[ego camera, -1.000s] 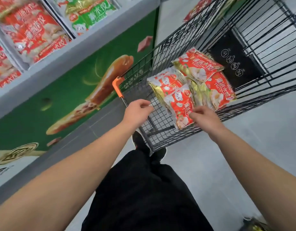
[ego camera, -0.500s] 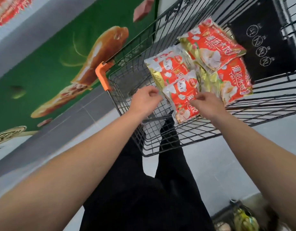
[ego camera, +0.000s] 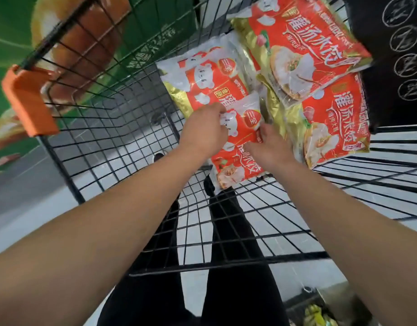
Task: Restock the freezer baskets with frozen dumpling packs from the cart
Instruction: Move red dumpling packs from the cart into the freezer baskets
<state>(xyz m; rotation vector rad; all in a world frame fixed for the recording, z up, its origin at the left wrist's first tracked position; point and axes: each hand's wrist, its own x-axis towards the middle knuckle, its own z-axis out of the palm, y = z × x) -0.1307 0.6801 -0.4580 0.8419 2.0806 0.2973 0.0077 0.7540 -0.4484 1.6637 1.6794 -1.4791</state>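
While both hands are down in the cart (ego camera: 90,128), nothing is leaving it yet, so this reads as the pick-up step of one restock cycle.

Head view, the only one:
- Left hand (ego camera: 204,131) sits on the left edge of the nearest pack (ego camera: 238,147), the small red-and-white one with the bear print. Fingers curl onto the edge and look like a pinch, though the fingertips are hidden behind the hand.
- Right hand (ego camera: 268,147) rests on the same pack's right side, fingers bent over it. Whether the thumb has closed underneath, cannot tell.
- That pack lies flat on the wire floor of the cart, not lifted as far as I can judge.
- Three more packs remain in the cart: a second bear-print pack (ego camera: 202,76) just behind and partly under the first, a large red-and-gold pack (ego camera: 296,43) on top at the far side, and another large pack (ego camera: 332,123) beneath it to the right.
- Freezer baskets are not in frame; only the green freezer side panel (ego camera: 155,22) shows through the wire at upper left.

Progress, as judged: at least four packs left to move, how full the baskets are is unknown. Remaining for this pack: secure grip, lift clear of the cart rim, turn left to the freezer, place.
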